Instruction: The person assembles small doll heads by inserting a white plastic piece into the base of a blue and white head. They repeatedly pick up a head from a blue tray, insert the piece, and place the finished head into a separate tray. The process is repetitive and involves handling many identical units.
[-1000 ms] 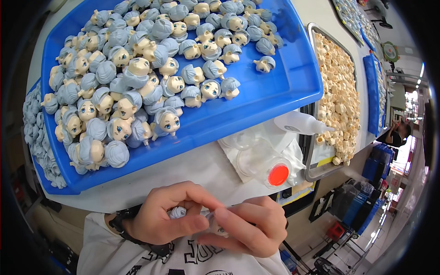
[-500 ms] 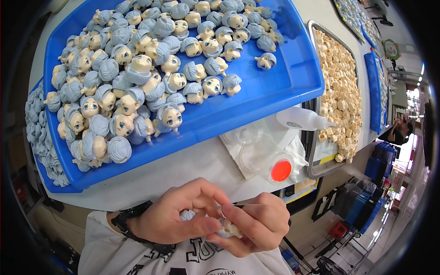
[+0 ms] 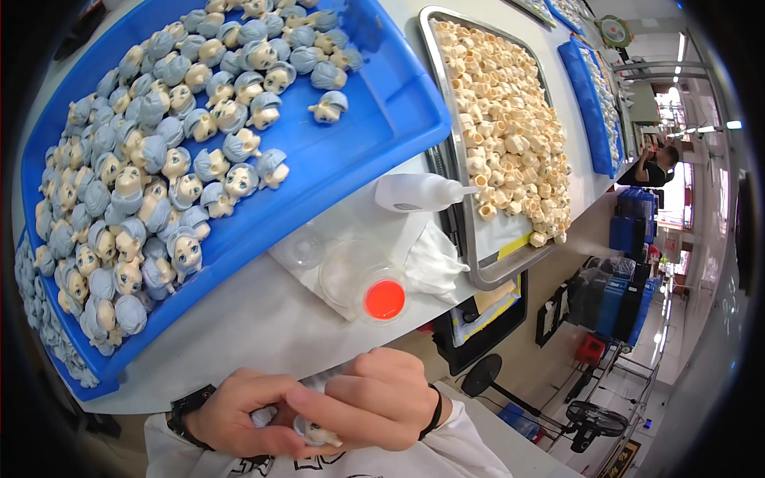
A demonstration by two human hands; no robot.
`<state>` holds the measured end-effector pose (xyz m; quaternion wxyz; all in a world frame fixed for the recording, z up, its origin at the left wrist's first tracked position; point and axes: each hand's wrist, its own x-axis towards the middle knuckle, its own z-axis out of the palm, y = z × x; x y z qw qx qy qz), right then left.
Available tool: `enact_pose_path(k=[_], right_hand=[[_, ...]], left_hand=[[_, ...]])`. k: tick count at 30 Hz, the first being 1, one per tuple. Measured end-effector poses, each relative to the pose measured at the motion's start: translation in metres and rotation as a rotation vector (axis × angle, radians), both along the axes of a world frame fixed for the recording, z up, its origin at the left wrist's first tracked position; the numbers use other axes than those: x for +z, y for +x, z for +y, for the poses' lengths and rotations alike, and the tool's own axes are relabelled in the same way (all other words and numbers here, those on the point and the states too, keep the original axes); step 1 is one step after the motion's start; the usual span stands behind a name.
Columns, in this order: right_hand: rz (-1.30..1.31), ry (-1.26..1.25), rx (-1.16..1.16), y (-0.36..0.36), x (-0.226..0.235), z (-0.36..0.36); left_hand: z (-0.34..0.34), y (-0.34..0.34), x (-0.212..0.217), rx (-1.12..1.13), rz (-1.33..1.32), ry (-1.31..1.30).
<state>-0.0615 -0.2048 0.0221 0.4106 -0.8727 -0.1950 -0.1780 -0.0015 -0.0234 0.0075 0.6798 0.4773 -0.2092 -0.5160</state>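
Observation:
Low in the head view, my two hands meet close in front of my shirt. My left hand (image 3: 243, 416) is closed, with a pale blue-grey moulded piece (image 3: 263, 415), perhaps doll hair, showing between its thumb and fingers. My right hand (image 3: 381, 402) is curled around a small doll head (image 3: 315, 432), cream-coloured with blue-grey hair. The left thumb lies right beside that head, and the fingers of both hands overlap. Beyond them, a big blue tray (image 3: 319, 211) holds a heap of similar doll heads (image 3: 187, 251) with painted blue eyes.
A metal tray (image 3: 488, 275) of cream hollow parts (image 3: 510, 119) stands right of the blue tray. Between them are a white squeeze bottle (image 3: 418, 193), a round container with red contents (image 3: 384, 299) and white cloth (image 3: 434, 263). Farther right are a black fan (image 3: 594, 422) and another person (image 3: 653, 166).
The view has swung right, so the trays sit farther left. My right fingers have folded down over the doll head; a thin line seen beside them before no longer shows.

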Motion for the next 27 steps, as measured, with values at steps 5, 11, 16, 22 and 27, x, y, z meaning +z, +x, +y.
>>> enact_pose_path(k=[5, 11, 16, 22, 27], right_hand=[[-0.473, 0.163, -0.605, -0.008, -0.011, -0.037], [0.114, -0.699, -1.052, -0.014, -0.013, -0.223], [0.305, -0.608, -0.875, -0.003, -0.031, -0.230], [0.294, -0.587, -0.743, 0.006, -0.027, -0.177], [0.360, -0.477, -0.689, 0.000, -0.028, -0.166]], left_hand=[[0.016, -0.031, -0.024, 0.719, 0.373, -0.430], [0.000, -0.014, 0.000, 0.917, 0.393, -0.423], [0.006, -0.014, -0.010, 0.634, 0.251, -0.297], [0.002, -0.015, -0.006, 0.641, 0.318, -0.231], [-0.001, -0.014, -0.004, 0.653, 0.342, -0.175]])
